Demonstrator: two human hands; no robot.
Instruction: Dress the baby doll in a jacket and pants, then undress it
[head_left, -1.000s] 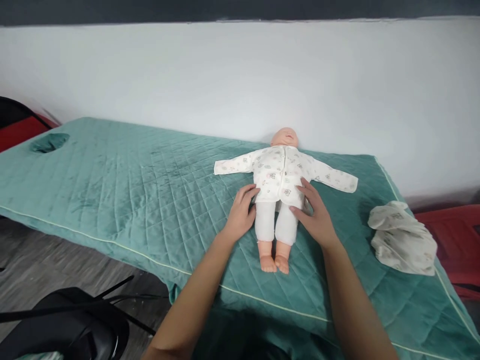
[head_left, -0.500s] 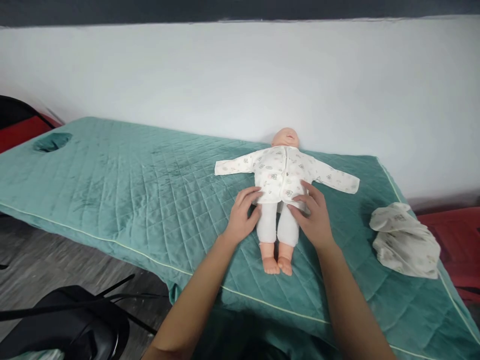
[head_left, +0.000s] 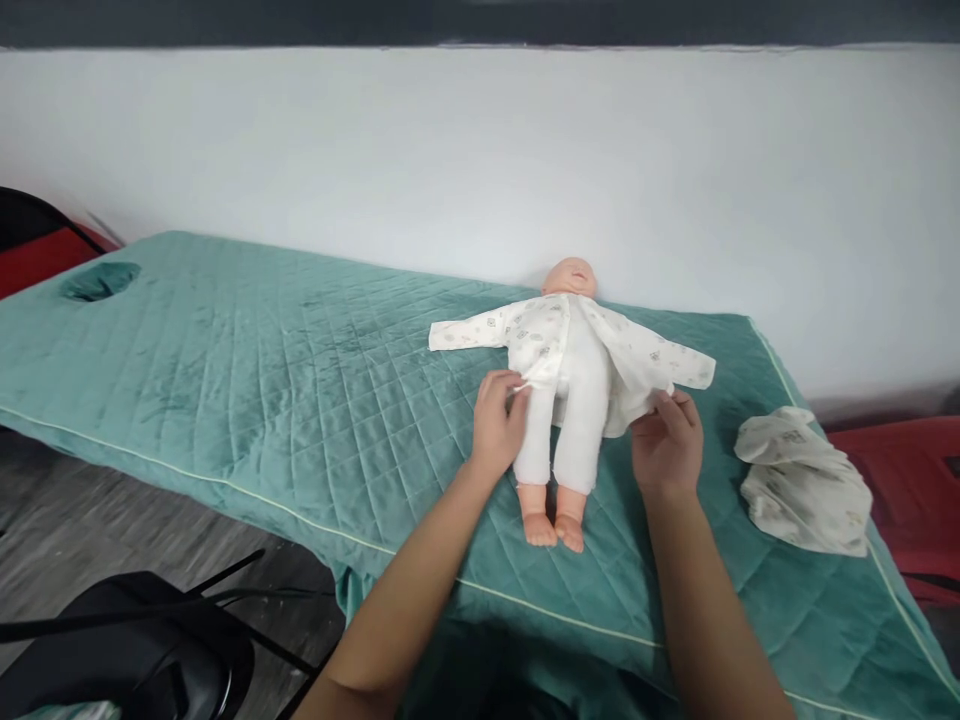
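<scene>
A baby doll (head_left: 583, 400) lies on its back on the green quilted bed cover (head_left: 337, 400), head toward the wall and feet toward me. It wears a white patterned baby jacket (head_left: 536, 330) with both sleeves spread out. The jacket's right-hand front panel is folded outward, baring the doll's white body. My right hand (head_left: 670, 440) is closed on the edge of that panel, off to the doll's side. My left hand (head_left: 499, 420) pinches the lower hem of the other panel, which still lies over the doll's belly.
A crumpled white patterned cloth (head_left: 806, 485) lies near the bed's right end. At the far left the cover has a round hole (head_left: 101, 282). A black chair (head_left: 142, 640) stands below at the left, and a red chair (head_left: 900, 490) is beyond the right edge.
My right hand has taken hold of the jacket's right-hand panel and drawn it outward, opening the front. My left hand has closed on the other panel's hem, moving slightly right.
</scene>
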